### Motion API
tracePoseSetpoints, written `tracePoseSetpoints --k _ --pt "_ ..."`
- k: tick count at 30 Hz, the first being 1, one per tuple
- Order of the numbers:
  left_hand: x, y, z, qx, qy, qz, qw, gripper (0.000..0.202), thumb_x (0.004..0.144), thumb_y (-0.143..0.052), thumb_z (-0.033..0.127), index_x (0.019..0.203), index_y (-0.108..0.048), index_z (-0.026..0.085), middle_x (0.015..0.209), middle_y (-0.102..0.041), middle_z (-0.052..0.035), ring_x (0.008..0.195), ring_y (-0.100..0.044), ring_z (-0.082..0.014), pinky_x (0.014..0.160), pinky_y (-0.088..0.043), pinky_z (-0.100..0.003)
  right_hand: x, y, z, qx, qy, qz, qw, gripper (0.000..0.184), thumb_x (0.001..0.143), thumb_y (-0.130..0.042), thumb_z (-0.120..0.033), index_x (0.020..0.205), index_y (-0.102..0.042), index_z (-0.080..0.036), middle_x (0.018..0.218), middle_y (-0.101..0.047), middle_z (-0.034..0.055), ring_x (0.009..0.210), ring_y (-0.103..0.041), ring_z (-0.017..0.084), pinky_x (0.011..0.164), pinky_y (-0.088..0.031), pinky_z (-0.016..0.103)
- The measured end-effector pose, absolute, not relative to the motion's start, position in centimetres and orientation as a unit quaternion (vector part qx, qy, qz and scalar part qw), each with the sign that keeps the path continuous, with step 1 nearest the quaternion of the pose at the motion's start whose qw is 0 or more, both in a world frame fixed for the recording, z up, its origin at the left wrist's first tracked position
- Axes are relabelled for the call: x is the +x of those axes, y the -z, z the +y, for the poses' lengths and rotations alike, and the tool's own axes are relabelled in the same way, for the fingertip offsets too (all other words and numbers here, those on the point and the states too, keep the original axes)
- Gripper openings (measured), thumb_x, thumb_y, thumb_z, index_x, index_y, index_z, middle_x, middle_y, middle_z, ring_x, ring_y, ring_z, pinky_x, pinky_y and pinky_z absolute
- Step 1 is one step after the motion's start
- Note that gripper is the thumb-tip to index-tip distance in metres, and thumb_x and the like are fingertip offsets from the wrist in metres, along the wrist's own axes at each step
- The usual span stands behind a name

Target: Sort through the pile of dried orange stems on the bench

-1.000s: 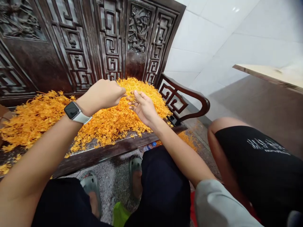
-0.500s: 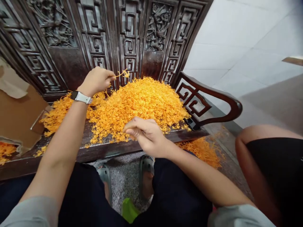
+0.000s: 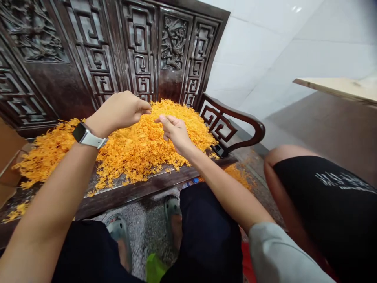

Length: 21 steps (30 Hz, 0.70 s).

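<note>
A big heap of thin orange strands (image 3: 141, 145) covers the seat of a dark carved wooden bench (image 3: 129, 190). My left hand (image 3: 119, 110), with a watch on its wrist, hovers over the heap, fingers pinched together. My right hand (image 3: 174, 131) is just to its right, thumb and forefinger pinched, other fingers curled. The two pinches nearly meet above the heap. Whatever sits between the fingertips is too small to make out.
The bench has a carved back (image 3: 118, 51) and an armrest (image 3: 235, 122) at right. More orange strands lie on the floor (image 3: 238, 175) beside it. Another person's bare knee and black shorts (image 3: 318, 192) are at right. A cardboard box (image 3: 7, 157) sits left.
My left hand came down from the bench back, where it held up a strand. My right hand rose from the bench's front edge, and both pinches now meet over the heap.
</note>
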<state>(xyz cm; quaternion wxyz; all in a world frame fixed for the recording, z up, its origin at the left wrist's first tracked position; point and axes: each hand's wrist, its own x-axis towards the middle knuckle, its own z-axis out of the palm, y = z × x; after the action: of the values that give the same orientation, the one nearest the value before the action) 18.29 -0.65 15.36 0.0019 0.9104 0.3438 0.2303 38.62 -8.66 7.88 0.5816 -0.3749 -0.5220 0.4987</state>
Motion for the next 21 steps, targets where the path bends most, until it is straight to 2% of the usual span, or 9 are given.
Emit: tracePoseSetpoints --k 3,7,9,12,14,16,18,19,21 --pt "18.1 -15.5 -0.5 0.910 -0.207 0.357 -0.047 0.040 0.086 -0.054 0.023 0.109 -0.086 0.020 0.092 -0.081 -0.0087 0.088 -0.068 -0.0223 0.092 -0.047 -0.037 37.6 -7.9 -10.2 -0.321 -0.562 -0.548 0.530 0.044 0.086 -0.081 -0.060 0.080 -0.062 -0.021 0.057 -0.029 -0.0109 0.049 -0.021 0.006 0.046 -0.021 0.024" --pt "17.0 -15.9 0.0 0.924 -0.208 0.319 0.044 0.047 0.082 -0.049 0.025 0.111 -0.085 0.014 0.095 -0.083 -0.0072 0.078 -0.068 -0.0163 0.080 -0.048 -0.030 37.0 -8.3 -11.7 -0.255 -0.659 -0.557 0.437 0.044 0.087 -0.083 -0.054 0.076 -0.058 -0.020 0.052 -0.029 -0.0139 0.045 -0.017 0.004 0.042 -0.019 0.021" --pt "15.9 -15.9 0.6 0.912 -0.226 0.341 0.003 0.047 0.083 -0.050 0.025 0.113 -0.084 0.014 0.096 -0.083 -0.0068 0.079 -0.067 -0.0176 0.079 -0.046 -0.031 36.8 -8.8 -12.6 -0.221 -0.663 -0.598 0.391 0.039 0.087 -0.085 -0.046 0.076 -0.061 -0.018 0.053 -0.044 -0.0120 0.044 -0.028 0.003 0.044 -0.028 0.018" --pt "12.8 -15.1 2.6 0.854 -0.249 0.444 -0.103 0.046 0.090 -0.051 0.031 0.120 -0.083 0.019 0.088 -0.082 -0.0062 0.074 -0.062 -0.0231 0.073 -0.041 -0.036 35.5 -9.4 -15.1 -0.065 -0.652 -0.742 0.143 0.026 0.090 -0.082 -0.032 0.073 -0.070 -0.017 0.070 -0.071 -0.0027 0.066 -0.066 0.009 0.068 -0.053 0.019" --pt "10.4 -14.4 4.2 0.836 -0.234 0.485 -0.100 0.042 0.094 -0.050 0.043 0.115 -0.083 0.029 0.074 -0.078 -0.0018 0.071 -0.059 -0.0256 0.070 -0.038 -0.037 34.6 -9.8 -16.5 0.056 -0.601 -0.796 -0.046 0.028 0.094 -0.074 -0.018 0.066 -0.070 -0.018 0.072 -0.074 -0.0012 0.078 -0.074 0.012 0.078 -0.055 0.019" --pt "8.8 -14.0 5.2 0.827 -0.228 0.510 -0.067 0.039 0.096 -0.049 0.054 0.107 -0.082 0.037 0.061 -0.072 0.0024 0.070 -0.057 -0.0258 0.068 -0.037 -0.037 34.7 -10.3 -16.6 0.106 -0.567 -0.809 -0.117 0.031 0.095 -0.067 -0.010 0.065 -0.072 -0.018 0.074 -0.076 -0.0006 0.077 -0.075 0.011 0.076 -0.054 0.018" --pt "8.3 -14.1 5.3 0.813 -0.242 0.528 -0.035 0.039 0.096 -0.050 0.059 0.106 -0.081 0.036 0.059 -0.069 0.0036 0.073 -0.058 -0.0255 0.070 -0.037 -0.036 36.2 -10.9 -15.0 0.074 -0.589 -0.804 -0.039 0.020 0.095 -0.070 -0.015 0.077 -0.077 -0.019 0.085 -0.079 0.0015 0.078 -0.074 0.011 0.075 -0.055 0.019" --pt "8.5 -14.3 5.0 0.804 -0.255 0.537 -0.020 0.040 0.096 -0.052 0.060 0.108 -0.080 0.034 0.060 -0.069 0.0035 0.075 -0.058 -0.0250 0.070 -0.038 -0.036 37.2 -11.1 -13.8 0.035 -0.610 -0.789 0.059 0.011 0.095 -0.073 -0.023 0.086 -0.078 -0.019 0.092 -0.080 0.0035 0.078 -0.073 0.012 0.075 -0.056 0.020" --pt "9.4 -15.0 4.1 0.787 -0.289 0.546 0.010 0.039 0.095 -0.056 0.061 0.114 -0.078 0.034 0.063 -0.068 0.0039 0.075 -0.055 -0.0225 0.069 -0.038 -0.034 39.3 -11.0 -10.8 -0.074 -0.630 -0.697 0.333 0.028 0.094 -0.075 -0.045 0.105 -0.076 -0.019 0.103 -0.080 0.0084 0.081 -0.071 0.015 0.076 -0.060 0.026"
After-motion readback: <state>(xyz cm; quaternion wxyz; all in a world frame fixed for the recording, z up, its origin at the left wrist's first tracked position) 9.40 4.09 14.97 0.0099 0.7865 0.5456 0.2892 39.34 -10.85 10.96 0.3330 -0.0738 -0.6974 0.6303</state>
